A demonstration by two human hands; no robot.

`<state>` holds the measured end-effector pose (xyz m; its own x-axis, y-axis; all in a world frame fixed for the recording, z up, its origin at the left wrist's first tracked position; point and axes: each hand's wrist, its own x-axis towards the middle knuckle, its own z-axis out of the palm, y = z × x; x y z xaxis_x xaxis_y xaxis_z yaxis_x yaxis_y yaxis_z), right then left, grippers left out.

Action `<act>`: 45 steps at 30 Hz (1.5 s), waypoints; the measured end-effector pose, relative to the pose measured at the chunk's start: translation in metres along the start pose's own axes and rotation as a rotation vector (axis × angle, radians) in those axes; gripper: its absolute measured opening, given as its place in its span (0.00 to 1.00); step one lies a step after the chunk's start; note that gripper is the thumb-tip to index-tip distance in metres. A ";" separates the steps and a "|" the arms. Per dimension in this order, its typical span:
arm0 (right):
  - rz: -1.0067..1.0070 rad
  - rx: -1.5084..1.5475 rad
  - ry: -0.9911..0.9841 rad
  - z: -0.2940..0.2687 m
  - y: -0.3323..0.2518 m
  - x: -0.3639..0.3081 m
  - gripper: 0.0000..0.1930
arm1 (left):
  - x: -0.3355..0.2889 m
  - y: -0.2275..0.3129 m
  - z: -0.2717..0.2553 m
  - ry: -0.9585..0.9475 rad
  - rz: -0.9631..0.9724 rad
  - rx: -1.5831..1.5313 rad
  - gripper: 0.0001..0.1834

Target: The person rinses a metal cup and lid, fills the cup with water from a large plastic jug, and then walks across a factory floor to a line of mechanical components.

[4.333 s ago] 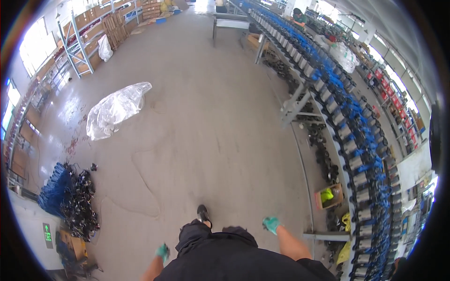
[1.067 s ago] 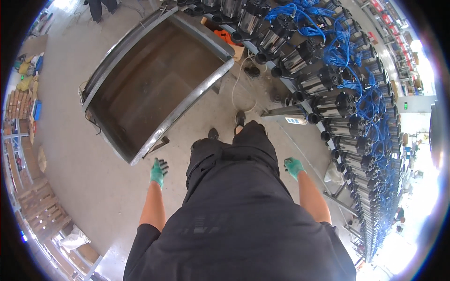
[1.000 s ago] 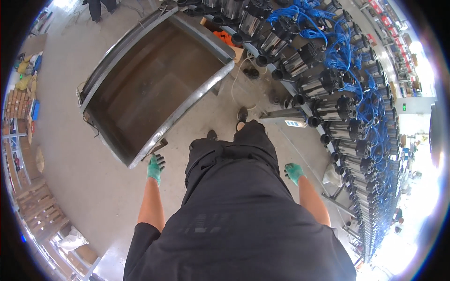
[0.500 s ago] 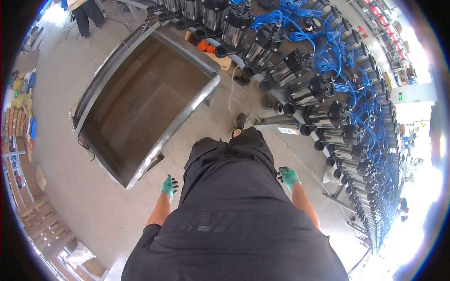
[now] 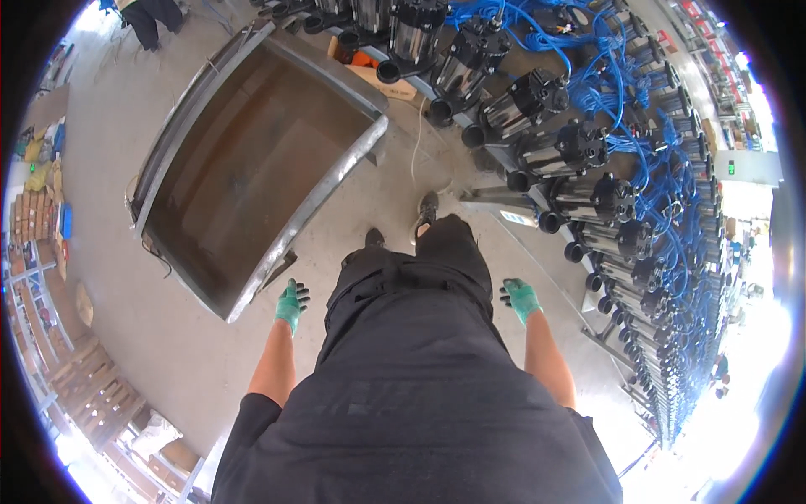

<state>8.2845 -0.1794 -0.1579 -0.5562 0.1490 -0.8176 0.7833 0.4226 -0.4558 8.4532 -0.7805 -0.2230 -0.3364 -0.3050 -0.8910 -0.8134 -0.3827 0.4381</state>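
Both of my hands wear green gloves with dark fingertips and hang beside my body, holding nothing. My left hand [image 5: 291,304] has its fingers loosely spread, close to the near corner of a large metal tank [image 5: 306,214] but apart from it. Brownish, murky water appears to fill that tank. On the other side, my right hand [image 5: 520,299] is open too, its fingers slightly curled and apart. It is nearest the long rack of steel-and-black motor pumps [image 5: 592,200] on my right, without touching any of them.
Coiled blue cables [image 5: 600,97] lie among the pumps. A pale hose [image 5: 417,143] runs over the floor ahead, near a cardboard piece [image 5: 382,82] and an orange item. Wooden pallets [image 5: 96,386] and stacked goods line the left. Another person [image 5: 149,21] stands at the far left.
My left arm has swung a little forward and up. One more shoe has come into sight as I step. The tank and pumps have shifted slightly in the view.
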 end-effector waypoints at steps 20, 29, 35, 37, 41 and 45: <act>-0.314 -0.709 -0.160 0.064 -0.108 0.074 0.20 | -0.070 -0.072 0.026 0.150 -0.167 -0.229 0.39; -0.376 -1.127 -0.477 0.151 -0.170 0.104 0.20 | -0.210 -0.186 0.093 0.436 -0.321 -0.379 0.36; -0.429 -1.577 -0.479 0.166 -0.156 0.137 0.17 | -0.313 -0.340 0.163 0.476 -0.489 -0.543 0.41; -0.492 -1.600 -0.430 0.151 -0.142 0.155 0.18 | -0.319 -0.514 0.177 0.496 -0.112 -0.658 0.42; -0.655 -1.715 -0.462 0.188 -0.147 0.145 0.20 | -0.308 -0.507 0.207 0.459 -0.444 -0.652 0.42; -0.315 -1.471 -0.474 0.263 -0.170 0.048 0.22 | -0.280 -0.522 0.169 0.444 -0.446 -0.718 0.42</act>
<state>8.1977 -0.4795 -0.2126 -0.2833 -0.2717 -0.9197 -0.4442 0.8871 -0.1253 8.8914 -0.3482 -0.2227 0.2654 -0.2484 -0.9316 -0.2883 -0.9425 0.1692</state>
